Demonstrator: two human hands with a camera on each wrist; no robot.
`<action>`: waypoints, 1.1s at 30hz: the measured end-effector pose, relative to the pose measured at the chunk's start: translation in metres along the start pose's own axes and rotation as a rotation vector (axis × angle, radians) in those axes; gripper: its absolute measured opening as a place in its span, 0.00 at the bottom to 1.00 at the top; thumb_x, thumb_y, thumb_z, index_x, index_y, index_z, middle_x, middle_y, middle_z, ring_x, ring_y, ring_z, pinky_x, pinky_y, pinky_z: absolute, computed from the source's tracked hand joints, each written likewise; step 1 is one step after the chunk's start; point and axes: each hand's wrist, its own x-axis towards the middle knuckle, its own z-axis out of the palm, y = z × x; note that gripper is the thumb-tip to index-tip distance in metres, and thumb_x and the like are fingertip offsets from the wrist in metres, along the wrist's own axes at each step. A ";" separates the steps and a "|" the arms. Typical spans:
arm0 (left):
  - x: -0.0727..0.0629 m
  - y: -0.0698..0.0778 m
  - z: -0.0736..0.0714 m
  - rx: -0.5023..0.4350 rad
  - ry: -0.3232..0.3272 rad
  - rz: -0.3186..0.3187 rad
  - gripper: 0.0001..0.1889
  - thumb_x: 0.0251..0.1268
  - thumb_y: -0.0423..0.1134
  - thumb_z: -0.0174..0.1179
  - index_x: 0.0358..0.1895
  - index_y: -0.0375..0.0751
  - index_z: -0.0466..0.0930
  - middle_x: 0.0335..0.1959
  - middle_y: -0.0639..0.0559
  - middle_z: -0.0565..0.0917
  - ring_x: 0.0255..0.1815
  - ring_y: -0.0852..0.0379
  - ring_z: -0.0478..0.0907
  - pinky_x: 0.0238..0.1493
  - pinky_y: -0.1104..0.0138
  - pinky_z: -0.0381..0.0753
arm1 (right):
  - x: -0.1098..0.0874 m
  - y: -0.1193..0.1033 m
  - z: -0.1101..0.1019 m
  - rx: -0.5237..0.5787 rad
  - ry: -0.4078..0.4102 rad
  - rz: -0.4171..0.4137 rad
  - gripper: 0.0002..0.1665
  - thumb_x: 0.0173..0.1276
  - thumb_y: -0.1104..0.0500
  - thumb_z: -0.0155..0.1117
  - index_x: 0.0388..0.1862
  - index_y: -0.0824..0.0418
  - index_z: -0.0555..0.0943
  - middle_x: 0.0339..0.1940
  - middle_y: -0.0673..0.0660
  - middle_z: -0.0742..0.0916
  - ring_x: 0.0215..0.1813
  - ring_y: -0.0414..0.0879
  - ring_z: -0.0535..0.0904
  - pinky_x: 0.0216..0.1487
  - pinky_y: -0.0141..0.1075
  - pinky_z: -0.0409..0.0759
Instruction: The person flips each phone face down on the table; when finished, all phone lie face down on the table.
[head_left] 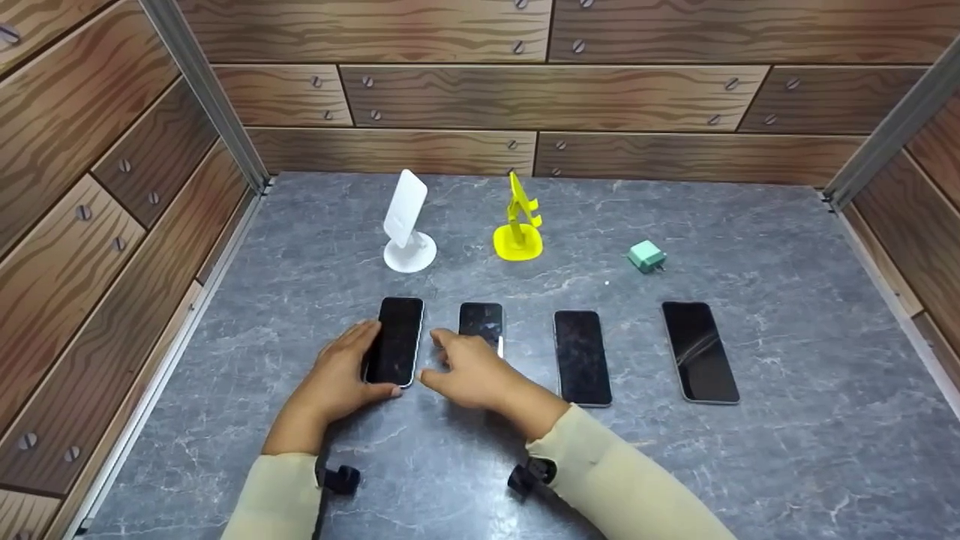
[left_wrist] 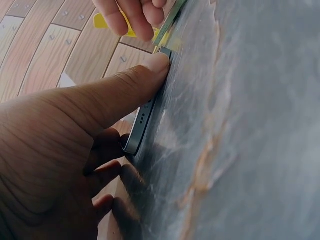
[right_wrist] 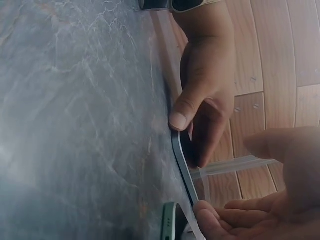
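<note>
The leftmost black-screened smartphone (head_left: 396,341) lies face up on the grey marbled table. My left hand (head_left: 341,371) holds it, fingers along its left side and thumb at its bottom edge; the left wrist view shows that thumb on a corner of the phone's edge (left_wrist: 142,120). Just right of it is my right hand (head_left: 476,375), fingers loosely extended and nothing held. In the right wrist view its fingertips (right_wrist: 205,212) are right at the phone's long edge. This hand covers the lower part of a second smartphone (head_left: 481,321).
Two more smartphones, one (head_left: 583,358) beyond my right wrist and another (head_left: 700,352) farther right, lie face up. Behind the row stand a white phone stand (head_left: 406,210), a yellow phone stand (head_left: 517,241) and a mint-green charger plug (head_left: 646,256). Wood-patterned walls (head_left: 450,94) enclose the table.
</note>
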 end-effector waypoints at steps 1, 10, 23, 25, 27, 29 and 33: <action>0.000 0.000 0.000 -0.001 0.001 0.002 0.60 0.57 0.56 0.84 0.87 0.35 0.59 0.88 0.35 0.62 0.90 0.35 0.55 0.87 0.37 0.52 | 0.001 0.001 0.002 0.004 -0.002 0.001 0.39 0.73 0.49 0.70 0.75 0.70 0.75 0.59 0.68 0.91 0.62 0.59 0.90 0.66 0.53 0.86; 0.001 0.000 0.002 0.003 0.004 0.000 0.61 0.56 0.57 0.84 0.87 0.35 0.59 0.87 0.35 0.63 0.90 0.36 0.55 0.87 0.36 0.51 | 0.007 0.001 0.009 0.039 -0.030 0.054 0.41 0.73 0.48 0.69 0.76 0.71 0.74 0.60 0.68 0.91 0.64 0.57 0.89 0.68 0.51 0.85; 0.000 -0.001 0.002 0.001 0.021 0.008 0.60 0.55 0.56 0.84 0.86 0.34 0.61 0.87 0.37 0.65 0.89 0.37 0.57 0.88 0.37 0.51 | 0.016 -0.006 0.017 0.111 -0.015 0.084 0.42 0.76 0.50 0.69 0.80 0.72 0.71 0.60 0.67 0.91 0.62 0.58 0.90 0.67 0.51 0.86; 0.000 -0.001 0.002 -0.003 0.020 0.007 0.60 0.55 0.56 0.84 0.86 0.34 0.61 0.86 0.38 0.65 0.89 0.37 0.57 0.88 0.37 0.51 | 0.016 -0.006 0.020 0.130 0.003 0.080 0.42 0.75 0.51 0.70 0.79 0.73 0.71 0.59 0.66 0.91 0.61 0.57 0.90 0.66 0.50 0.86; 0.000 -0.001 0.002 -0.005 0.020 0.004 0.59 0.56 0.56 0.84 0.86 0.35 0.62 0.86 0.39 0.66 0.89 0.38 0.58 0.88 0.37 0.51 | 0.017 -0.006 0.022 0.154 0.023 0.075 0.42 0.74 0.52 0.70 0.78 0.74 0.72 0.59 0.66 0.91 0.60 0.56 0.90 0.65 0.49 0.87; 0.001 -0.002 0.002 -0.010 0.022 0.005 0.59 0.56 0.56 0.84 0.86 0.35 0.62 0.86 0.39 0.66 0.89 0.38 0.58 0.88 0.37 0.51 | 0.017 -0.006 0.025 0.193 0.044 0.073 0.42 0.73 0.53 0.71 0.77 0.75 0.72 0.60 0.67 0.90 0.59 0.56 0.90 0.64 0.48 0.87; -0.001 -0.002 0.002 -0.014 0.029 0.009 0.59 0.55 0.55 0.85 0.85 0.34 0.63 0.86 0.38 0.67 0.89 0.38 0.59 0.88 0.38 0.52 | 0.017 -0.007 0.031 0.315 0.075 0.102 0.43 0.71 0.55 0.72 0.77 0.77 0.71 0.66 0.71 0.87 0.63 0.60 0.88 0.67 0.49 0.86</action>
